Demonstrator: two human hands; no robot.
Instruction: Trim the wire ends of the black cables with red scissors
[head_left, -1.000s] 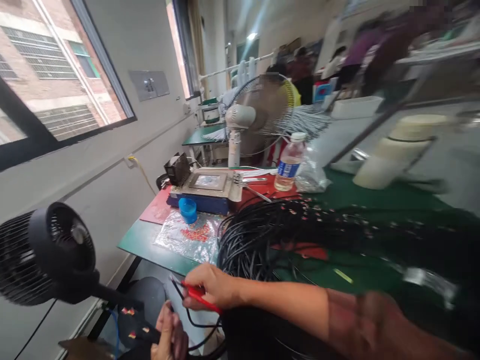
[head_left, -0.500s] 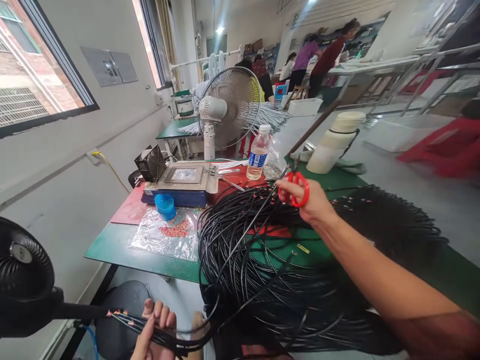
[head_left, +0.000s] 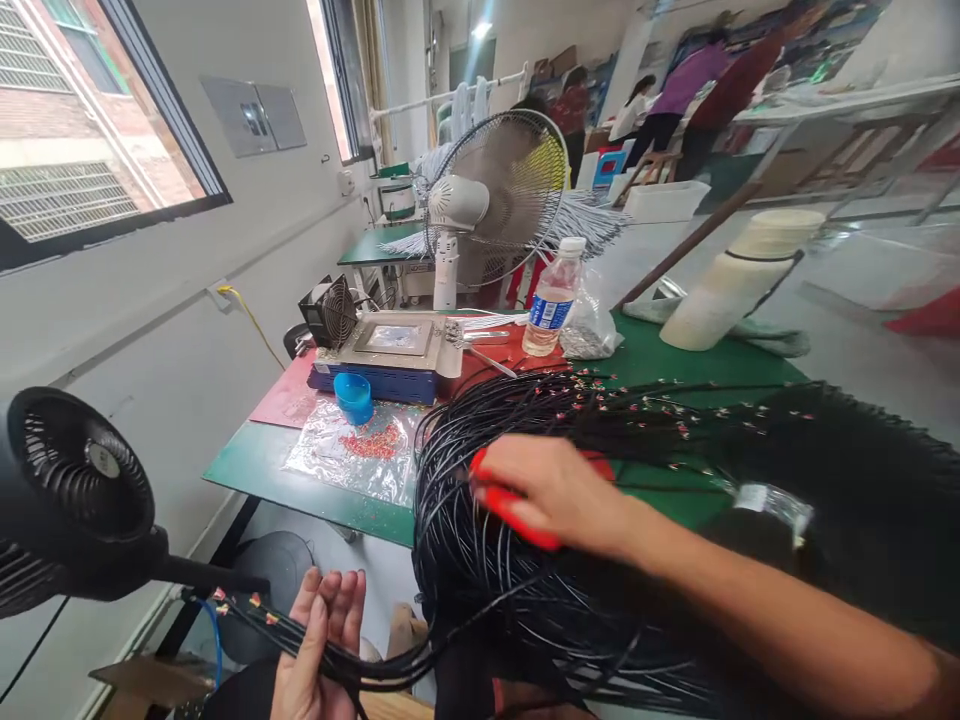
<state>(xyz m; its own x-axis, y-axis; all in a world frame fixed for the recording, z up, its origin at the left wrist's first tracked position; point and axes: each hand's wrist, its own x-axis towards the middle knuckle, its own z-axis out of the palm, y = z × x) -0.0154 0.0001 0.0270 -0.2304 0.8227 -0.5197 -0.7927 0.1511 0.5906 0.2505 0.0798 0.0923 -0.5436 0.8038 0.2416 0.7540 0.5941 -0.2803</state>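
Low in the view, my left hand (head_left: 319, 650) is closed around a small bunch of black cables (head_left: 390, 668), its thumb across them. Their ends stick out to the left and show short coloured wires. My right hand (head_left: 562, 490) grips red-handled scissors (head_left: 529, 522) over the big heap of black cables (head_left: 457, 430) on the green table (head_left: 300, 480); the blades cannot be made out. More cable ends with red and pale wires (head_left: 592, 385) fan out behind that hand.
Behind the heap stand a solder-pot-like heated box (head_left: 375, 385), a blue cup (head_left: 352, 398), a plastic bottle (head_left: 551, 300) and a cream flask (head_left: 739, 285). Plastic film with red scraps (head_left: 371, 440) lies at left. A black fan (head_left: 82, 490) is close to my left hand; a larger fan (head_left: 495, 200) stands behind.
My right hand with the scissors has come down and left, from above the heap's far side onto its middle. The single cable it held out is no longer seen there. My view has shifted right.
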